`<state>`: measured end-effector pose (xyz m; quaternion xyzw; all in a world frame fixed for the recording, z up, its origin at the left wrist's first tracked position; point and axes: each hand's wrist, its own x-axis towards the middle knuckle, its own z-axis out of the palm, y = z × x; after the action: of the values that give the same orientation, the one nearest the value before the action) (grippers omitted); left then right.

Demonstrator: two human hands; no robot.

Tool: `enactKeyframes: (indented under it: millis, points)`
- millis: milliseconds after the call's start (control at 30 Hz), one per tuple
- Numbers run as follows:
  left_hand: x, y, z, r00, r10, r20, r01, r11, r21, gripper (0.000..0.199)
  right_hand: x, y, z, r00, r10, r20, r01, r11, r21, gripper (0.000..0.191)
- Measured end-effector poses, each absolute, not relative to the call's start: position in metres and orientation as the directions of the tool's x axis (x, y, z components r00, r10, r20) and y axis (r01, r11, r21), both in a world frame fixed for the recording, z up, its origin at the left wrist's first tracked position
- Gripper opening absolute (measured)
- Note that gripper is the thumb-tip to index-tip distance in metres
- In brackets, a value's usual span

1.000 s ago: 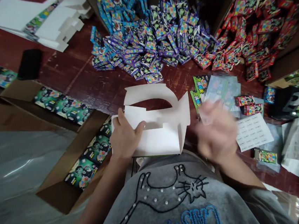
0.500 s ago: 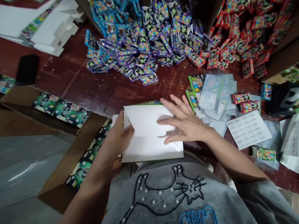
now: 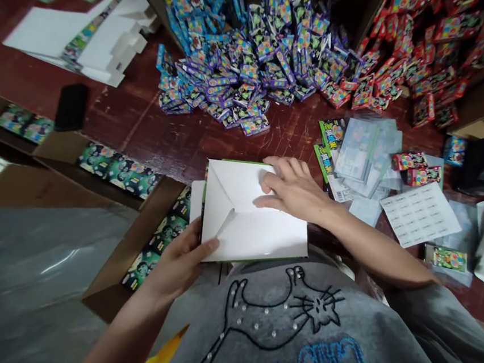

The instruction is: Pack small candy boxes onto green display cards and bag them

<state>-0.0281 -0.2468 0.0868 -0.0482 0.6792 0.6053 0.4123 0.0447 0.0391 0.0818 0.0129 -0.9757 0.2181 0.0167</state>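
Observation:
A white cardboard box (image 3: 263, 229) with thin green edges lies at the table's front edge, its folded inner flaps showing. My left hand (image 3: 192, 251) grips its lower left corner, the thumb on the white face and the fingers beneath. On the upper right part of the box rests my right hand (image 3: 294, 192), fingers bent and somewhat apart, with nothing seen between them. Past the box, small purple packets (image 3: 251, 85) lie heaped on the dark red table (image 3: 289, 140).
Blue packets (image 3: 198, 12) and red packets (image 3: 433, 57) are piled at the back. Right of the box are clear sleeves (image 3: 368, 154) and a label sheet (image 3: 421, 215). Flattened white boxes (image 3: 46, 31), a black phone (image 3: 71, 107) and open cartons (image 3: 109, 271) are on the left.
My left hand has slid down from the box's left side to its lower left corner. The fingers of my right hand have curled in. The view has shifted slightly left.

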Motion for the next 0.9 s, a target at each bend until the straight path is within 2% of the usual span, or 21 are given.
enactKeyframes:
  millis: [100,300,400,500,633,700,767,833,900]
  points:
    - [-0.021,-0.244,0.1,-0.717,0.401,-0.57,-0.545,0.186,0.817,0.075,0.052,0.043,0.099,-0.993,-0.054,0.109,-0.098,0.887,-0.451,0.03]
    - [-0.024,-0.248,0.126,-0.807,0.289,-0.514,-0.473,0.203,0.857,0.065,0.044,0.032,0.109,-0.954,0.045,0.297,-0.092,0.898,-0.431,0.022]
    - [-0.03,-0.251,0.133,-0.83,0.275,-0.485,-0.429,0.24,0.871,0.064,0.031,0.027,0.104,-0.957,0.032,0.288,-0.128,0.845,-0.519,0.041]
    - [-0.034,-0.249,0.133,-0.84,0.309,-0.445,-0.387,0.232,0.892,0.065,0.018,0.021,0.094,-0.969,0.078,0.234,-0.07,0.823,-0.564,0.061]
    - [-0.036,-0.249,0.131,-0.801,0.355,-0.482,-0.428,0.223,0.876,0.07,0.009,0.015,0.081,-0.963,0.172,0.208,0.029,0.833,-0.552,0.059]
    - [-0.038,-0.254,0.129,-0.802,0.34,-0.491,-0.429,0.244,0.87,0.075,0.008,0.013,0.078,-0.963,0.158,0.22,-0.004,0.804,-0.594,0.063]
    - [-0.041,-0.264,0.129,-0.848,0.316,-0.426,-0.346,0.279,0.896,0.075,0.008,0.008,0.079,-0.957,0.106,0.269,-0.102,0.745,-0.659,0.065]
    - [-0.045,-0.28,0.131,-0.912,0.307,-0.273,-0.157,0.354,0.922,0.073,0.009,-0.001,0.082,-0.932,0.064,0.356,-0.221,0.677,-0.702,0.064]
    - [-0.048,-0.303,0.139,-0.929,0.347,-0.132,0.053,0.476,0.878,0.071,0.008,-0.014,0.086,-0.897,0.063,0.438,-0.299,0.643,-0.705,0.065]
